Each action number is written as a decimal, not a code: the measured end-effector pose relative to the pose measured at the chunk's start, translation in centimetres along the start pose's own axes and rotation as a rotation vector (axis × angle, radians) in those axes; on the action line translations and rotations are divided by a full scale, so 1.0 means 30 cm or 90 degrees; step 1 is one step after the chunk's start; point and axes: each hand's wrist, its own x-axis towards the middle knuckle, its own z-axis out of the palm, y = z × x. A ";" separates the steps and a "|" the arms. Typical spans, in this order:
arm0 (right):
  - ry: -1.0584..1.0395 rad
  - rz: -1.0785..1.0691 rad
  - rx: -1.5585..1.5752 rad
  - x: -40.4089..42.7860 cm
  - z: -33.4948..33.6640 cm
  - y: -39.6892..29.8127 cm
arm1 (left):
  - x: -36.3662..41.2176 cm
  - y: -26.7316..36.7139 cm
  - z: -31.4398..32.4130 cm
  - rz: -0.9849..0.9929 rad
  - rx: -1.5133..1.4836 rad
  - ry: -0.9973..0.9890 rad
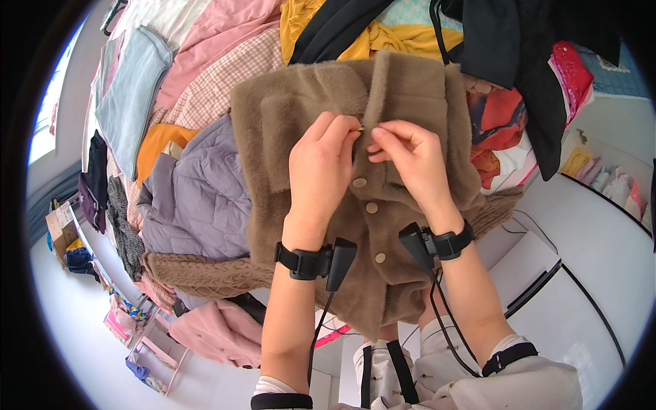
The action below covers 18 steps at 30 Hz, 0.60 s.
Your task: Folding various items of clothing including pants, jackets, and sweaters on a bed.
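Note:
A brown plush coat [302, 133] with knitted cable sleeves [215, 274] lies spread before me on a heap of clothes. Down its front edge run several round, pale buttons [372, 207]. My left hand [323, 154] pinches a button [361, 128], seen edge-on, between thumb and fingers near the top of the front. Just right of it, my right hand [410, 154] has thumb and forefinger closed on the coat's front edge. The fingertips of both hands nearly meet. Each wrist wears a black strap with a small device and a cable.
A lilac quilted jacket [200, 195] lies left of the coat, with a pink fleece garment [220, 330] below it. Pink, yellow and black clothes are piled beyond. Black garments [538, 92] hang at the right, above a white cabinet [605, 246]. A shelf [159, 353] stands low at the left.

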 end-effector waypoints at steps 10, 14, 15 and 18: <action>-0.018 -0.161 -0.302 0.024 -0.007 0.024 | -0.020 -0.008 0.039 -0.399 -0.367 0.027; 0.021 -0.237 -0.418 0.015 0.043 0.034 | -0.030 -0.041 0.034 -0.362 -0.346 -0.033; 0.022 -0.238 -0.419 0.009 0.042 0.018 | -0.029 -0.049 0.038 -0.360 -0.347 -0.034; -0.023 -0.178 -0.375 0.001 0.037 -0.003 | -0.027 -0.048 0.046 -0.457 -0.539 0.029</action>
